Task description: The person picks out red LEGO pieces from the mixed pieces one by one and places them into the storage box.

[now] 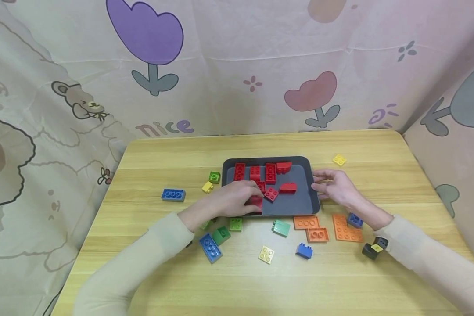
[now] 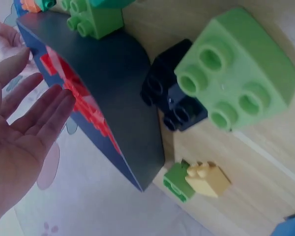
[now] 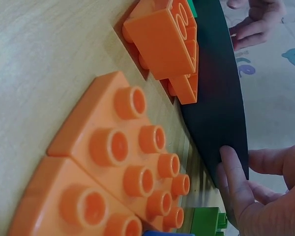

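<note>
A dark grey tray [image 1: 296,203] holds several red bricks, among them a long one [image 1: 270,174] and an arched one [image 1: 283,167]. My left hand [image 1: 237,198] reaches over its left part, with a red brick [image 1: 256,203] partly hidden under the fingers. Its fingers [image 2: 51,115] look extended and loose in the left wrist view, beside the red bricks. At the tray's right end my right hand [image 1: 337,188] grips the wall. One finger [image 3: 232,169] lies on the outer side there, while another digit passes behind the rim.
Orange bricks [image 1: 317,235] and an orange plate [image 1: 345,229] lie in front of the tray's right side. Green bricks [image 1: 221,235], blue bricks [image 1: 210,248] and a yellow brick [image 1: 207,187] are scattered around the left. A yellow plate [image 1: 339,159] lies at the back right.
</note>
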{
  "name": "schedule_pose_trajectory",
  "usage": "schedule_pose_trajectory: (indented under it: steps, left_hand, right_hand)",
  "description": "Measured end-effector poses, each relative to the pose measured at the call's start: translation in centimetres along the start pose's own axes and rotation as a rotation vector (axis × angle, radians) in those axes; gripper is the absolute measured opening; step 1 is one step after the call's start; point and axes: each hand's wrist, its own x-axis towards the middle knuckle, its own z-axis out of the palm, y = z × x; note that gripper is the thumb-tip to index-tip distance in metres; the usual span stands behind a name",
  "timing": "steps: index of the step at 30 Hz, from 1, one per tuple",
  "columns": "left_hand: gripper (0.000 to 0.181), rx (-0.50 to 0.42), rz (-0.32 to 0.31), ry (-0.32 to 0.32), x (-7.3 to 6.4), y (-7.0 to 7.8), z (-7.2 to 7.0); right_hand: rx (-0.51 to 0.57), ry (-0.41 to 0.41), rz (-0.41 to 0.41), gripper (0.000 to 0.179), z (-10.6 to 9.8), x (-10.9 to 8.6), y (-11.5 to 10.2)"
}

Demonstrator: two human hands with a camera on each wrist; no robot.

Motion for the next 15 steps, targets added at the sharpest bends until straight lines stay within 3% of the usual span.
schedule_pose_trajectory:
  steps: [8,15]
  left_hand:
    - [0.056,0.000,-0.090,0.051,-2.2,-0.7,-0.8]
    - [0.063,-0.054,-0.128,0.129,-4.2,-1.8,-0.3]
  right_hand:
    - [0.013,-0.004,-0.001,0.058,-0.1,0.0,-0.1]
    - [0.002,0.026,-0.022,0.057,0.0,-0.2,-0.3]
